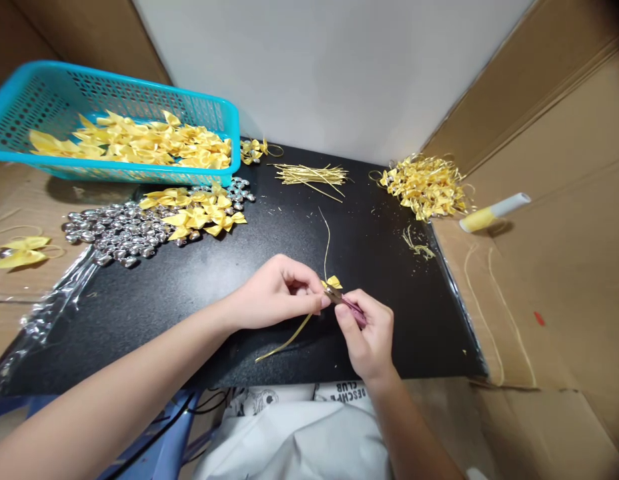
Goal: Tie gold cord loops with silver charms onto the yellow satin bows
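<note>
Near the front middle of the black table, my left hand (pixel 284 290) is closed, pinching a small yellow ribbon bow (pixel 333 283) with a thin gold cord (pixel 289 341). One end of the cord curves up and away across the table; the other trails toward the front edge. My right hand (pixel 369 330) is wrapped round small pliers with maroon handles (pixel 357 312). Their metal head (pixel 333 293) is at the bow, touching or very close to my left fingertips. My fingers hide the exact spot where cord, bow and pliers meet.
A turquoise basket (pixel 154 175) of yellow bows stands back left. Before it lie silver bell-like beads (pixel 119 230) and loose bows (pixel 204 217). Gold cords (pixel 309 175) lie at the back, finished-looking bows (pixel 424 187) and cord scraps (pixel 417 245) at right, beside a ribbon-wrapped tube (pixel 494 212).
</note>
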Demonstrator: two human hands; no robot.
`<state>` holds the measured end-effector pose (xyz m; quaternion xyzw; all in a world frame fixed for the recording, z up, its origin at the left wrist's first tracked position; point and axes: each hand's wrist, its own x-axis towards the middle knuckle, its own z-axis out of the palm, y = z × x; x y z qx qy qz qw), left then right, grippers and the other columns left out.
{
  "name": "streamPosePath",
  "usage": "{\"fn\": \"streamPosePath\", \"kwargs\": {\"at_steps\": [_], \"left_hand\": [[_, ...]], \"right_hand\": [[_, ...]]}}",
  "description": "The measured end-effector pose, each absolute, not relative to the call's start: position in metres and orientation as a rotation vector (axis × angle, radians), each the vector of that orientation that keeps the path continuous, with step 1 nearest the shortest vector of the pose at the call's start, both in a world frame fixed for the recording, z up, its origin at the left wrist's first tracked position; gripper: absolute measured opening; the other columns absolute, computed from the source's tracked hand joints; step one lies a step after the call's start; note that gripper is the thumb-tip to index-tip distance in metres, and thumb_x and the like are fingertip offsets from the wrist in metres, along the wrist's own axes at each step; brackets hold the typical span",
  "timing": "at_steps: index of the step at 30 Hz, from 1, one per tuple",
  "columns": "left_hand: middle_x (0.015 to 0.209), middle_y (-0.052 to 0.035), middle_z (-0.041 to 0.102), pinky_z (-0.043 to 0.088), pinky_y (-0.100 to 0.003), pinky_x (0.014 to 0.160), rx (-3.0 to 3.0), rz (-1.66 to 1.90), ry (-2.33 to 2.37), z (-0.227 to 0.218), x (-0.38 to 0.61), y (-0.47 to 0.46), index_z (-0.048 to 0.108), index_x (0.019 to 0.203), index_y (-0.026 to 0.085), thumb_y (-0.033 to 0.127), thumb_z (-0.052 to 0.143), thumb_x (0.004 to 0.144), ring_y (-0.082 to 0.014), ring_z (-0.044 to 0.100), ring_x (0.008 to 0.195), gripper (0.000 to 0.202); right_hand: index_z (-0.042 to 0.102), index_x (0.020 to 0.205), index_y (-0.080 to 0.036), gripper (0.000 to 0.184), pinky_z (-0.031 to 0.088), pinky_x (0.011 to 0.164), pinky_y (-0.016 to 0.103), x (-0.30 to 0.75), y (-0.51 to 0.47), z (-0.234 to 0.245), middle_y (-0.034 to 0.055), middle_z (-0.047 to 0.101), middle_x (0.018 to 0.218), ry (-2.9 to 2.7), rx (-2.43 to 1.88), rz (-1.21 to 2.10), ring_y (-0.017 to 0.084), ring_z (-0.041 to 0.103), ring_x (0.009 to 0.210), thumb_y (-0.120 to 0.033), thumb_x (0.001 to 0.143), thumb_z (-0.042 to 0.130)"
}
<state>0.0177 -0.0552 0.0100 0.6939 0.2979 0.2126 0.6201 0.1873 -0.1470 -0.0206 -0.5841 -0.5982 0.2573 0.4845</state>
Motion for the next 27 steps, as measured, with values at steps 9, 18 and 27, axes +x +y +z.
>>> {"fn": "streamPosePath", "kwargs": {"at_steps": [9, 18, 27], "left_hand": [[0.056, -0.0022, 0.057, 0.035, -0.02, 0.05, 1.62, 0.463, 0.657, 0.0102, 0.0166, -0.0548, 0.068, 0.063, 0.01, 0.029, 0.065, 0.077, -0.0093, 0.045, 0.054, 0.024], [0.053, 0.0026, 0.049, 0.031, -0.018, 0.048, 1.559, 0.436, 0.641, 0.0094, 0.0167, -0.0547, 0.063, 0.059, 0.011, 0.026, 0.067, 0.076, -0.0064, 0.038, 0.052, 0.023], [0.053, 0.0026, 0.05, 0.032, -0.018, 0.049, 1.506, 0.398, 0.645, 0.0108, 0.0164, -0.0548, 0.061, 0.059, 0.01, 0.024, 0.066, 0.074, -0.0061, 0.039, 0.051, 0.021]], "right_hand": [[0.057, 0.066, -0.017, 0.024, 0.031, 0.049, 0.021, 0.1864, -0.1472, -0.0181, -0.003, 0.048, 0.058, -1.511, -1.409, 0.598, 0.008, 0.04, 0.05, -0.029, 0.086, 0.058], [0.055, 0.065, -0.017, 0.025, 0.03, 0.048, 0.021, 0.1863, -0.1468, -0.0174, -0.0035, 0.046, 0.056, -1.527, -1.417, 0.579, 0.008, 0.038, 0.049, -0.03, 0.086, 0.058], [0.052, 0.062, -0.018, 0.028, 0.03, 0.047, 0.022, 0.1858, -0.1456, -0.0152, -0.0032, 0.046, 0.055, -1.537, -1.427, 0.563, 0.009, 0.036, 0.048, -0.031, 0.087, 0.056]]}}
